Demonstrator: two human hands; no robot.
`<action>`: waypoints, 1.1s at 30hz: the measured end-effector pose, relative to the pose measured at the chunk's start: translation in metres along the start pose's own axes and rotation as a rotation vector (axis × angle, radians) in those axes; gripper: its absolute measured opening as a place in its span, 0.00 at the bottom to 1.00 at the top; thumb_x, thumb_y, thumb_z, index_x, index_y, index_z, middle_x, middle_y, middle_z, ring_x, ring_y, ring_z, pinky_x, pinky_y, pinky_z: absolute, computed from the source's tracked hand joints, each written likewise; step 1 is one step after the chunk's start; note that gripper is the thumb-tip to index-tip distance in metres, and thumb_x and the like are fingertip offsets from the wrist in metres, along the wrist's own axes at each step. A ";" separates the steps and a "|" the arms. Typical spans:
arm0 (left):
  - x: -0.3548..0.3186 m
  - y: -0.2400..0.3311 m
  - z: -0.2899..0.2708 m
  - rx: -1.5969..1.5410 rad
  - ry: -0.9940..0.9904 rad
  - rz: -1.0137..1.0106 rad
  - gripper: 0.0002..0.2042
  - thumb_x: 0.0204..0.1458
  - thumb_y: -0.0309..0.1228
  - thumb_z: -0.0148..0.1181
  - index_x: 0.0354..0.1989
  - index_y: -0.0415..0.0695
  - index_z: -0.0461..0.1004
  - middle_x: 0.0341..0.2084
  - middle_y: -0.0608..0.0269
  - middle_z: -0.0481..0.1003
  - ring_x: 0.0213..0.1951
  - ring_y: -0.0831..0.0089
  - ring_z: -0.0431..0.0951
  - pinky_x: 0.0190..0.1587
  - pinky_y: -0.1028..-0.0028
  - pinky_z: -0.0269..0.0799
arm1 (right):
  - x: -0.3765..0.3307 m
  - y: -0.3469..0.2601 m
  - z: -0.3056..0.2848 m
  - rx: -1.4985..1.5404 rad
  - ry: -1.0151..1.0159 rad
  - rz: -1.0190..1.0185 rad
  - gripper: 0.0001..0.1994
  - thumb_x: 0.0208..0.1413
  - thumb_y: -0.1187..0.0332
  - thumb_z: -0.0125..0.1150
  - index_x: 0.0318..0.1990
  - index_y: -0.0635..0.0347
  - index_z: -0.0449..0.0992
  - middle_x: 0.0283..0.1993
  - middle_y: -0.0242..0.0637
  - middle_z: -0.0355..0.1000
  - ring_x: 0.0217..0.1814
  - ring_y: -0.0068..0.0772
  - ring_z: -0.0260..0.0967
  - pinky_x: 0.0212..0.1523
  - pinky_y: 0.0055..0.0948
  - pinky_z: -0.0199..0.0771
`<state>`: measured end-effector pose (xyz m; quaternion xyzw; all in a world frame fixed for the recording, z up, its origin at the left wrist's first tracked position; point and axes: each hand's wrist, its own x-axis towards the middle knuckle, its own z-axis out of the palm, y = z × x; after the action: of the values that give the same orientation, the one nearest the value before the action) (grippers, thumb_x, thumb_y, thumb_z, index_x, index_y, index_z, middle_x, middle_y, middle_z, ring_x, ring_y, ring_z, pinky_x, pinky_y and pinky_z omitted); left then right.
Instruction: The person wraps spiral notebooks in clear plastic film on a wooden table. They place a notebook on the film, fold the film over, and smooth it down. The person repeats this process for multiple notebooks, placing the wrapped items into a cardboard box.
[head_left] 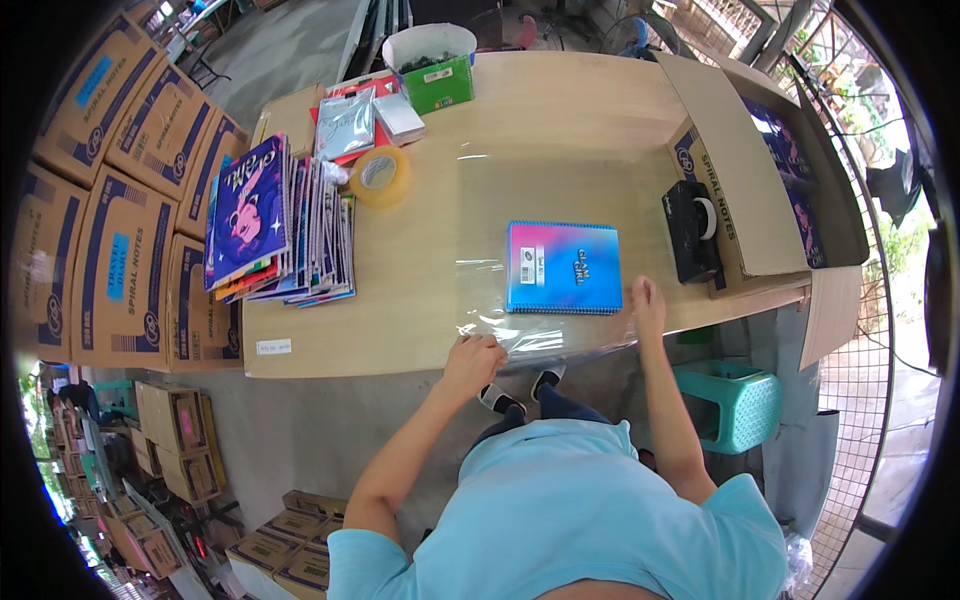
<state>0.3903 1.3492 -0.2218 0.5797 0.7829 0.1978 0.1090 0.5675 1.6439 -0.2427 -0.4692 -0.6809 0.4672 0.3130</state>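
Observation:
A spiral notebook [585, 265] with a blue and pink cover lies flat near the table's front edge. Beneath it spreads a clear plastic film [482, 290], its front edge wrinkled and hanging slightly over the table edge. My left hand [474, 364] has its fingers curled on the film's near-left corner. At the near-right corner, just right of the notebook, my right hand [649, 305] pinches the film with closed fingers. Neither hand touches the notebook.
At left, a stack of spiral notebooks [246, 215] stands beside a tape roll [380, 176]. A green box [440, 86] sits at the back. At right are a black tape dispenser [690, 235] and an open carton [740, 170]. Cartons [125, 265] pile left; a green stool [745, 405] stands below.

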 end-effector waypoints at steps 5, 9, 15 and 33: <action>-0.011 0.000 0.022 -0.069 0.113 0.047 0.15 0.49 0.24 0.57 0.46 0.49 0.72 0.37 0.61 0.73 0.41 0.60 0.73 0.44 0.62 0.67 | 0.052 0.017 0.010 0.051 -0.436 0.434 0.34 0.56 0.30 0.44 0.27 0.56 0.74 0.21 0.25 0.61 0.20 0.21 0.57 0.22 0.24 0.57; -0.011 0.004 0.023 -0.106 0.163 0.021 0.17 0.49 0.22 0.56 0.48 0.46 0.70 0.39 0.59 0.71 0.42 0.59 0.71 0.45 0.63 0.64 | 0.054 0.014 0.014 0.032 -0.446 0.472 0.36 0.51 0.26 0.45 0.30 0.54 0.75 0.22 0.25 0.64 0.19 0.19 0.56 0.21 0.23 0.53; -0.016 0.008 0.020 -0.070 0.167 0.075 0.23 0.45 0.22 0.57 0.54 0.47 0.67 0.41 0.60 0.70 0.44 0.62 0.70 0.47 0.62 0.61 | 0.050 0.020 0.015 0.025 -0.388 0.437 0.35 0.50 0.25 0.45 0.23 0.51 0.73 0.19 0.22 0.60 0.17 0.17 0.50 0.18 0.23 0.43; 0.020 0.013 -0.050 0.096 0.392 0.158 0.06 0.46 0.35 0.64 0.33 0.55 0.79 0.26 0.72 0.72 0.31 0.70 0.73 0.35 0.68 0.68 | -0.115 -0.107 0.074 -0.664 -0.335 -0.878 0.24 0.45 0.68 0.63 0.54 0.50 0.73 0.50 0.36 0.71 0.54 0.41 0.65 0.57 0.55 0.55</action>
<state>0.3753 1.3626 -0.1697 0.5942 0.7498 0.2771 -0.0889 0.5087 1.4982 -0.1687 -0.1351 -0.9623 0.1227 0.2015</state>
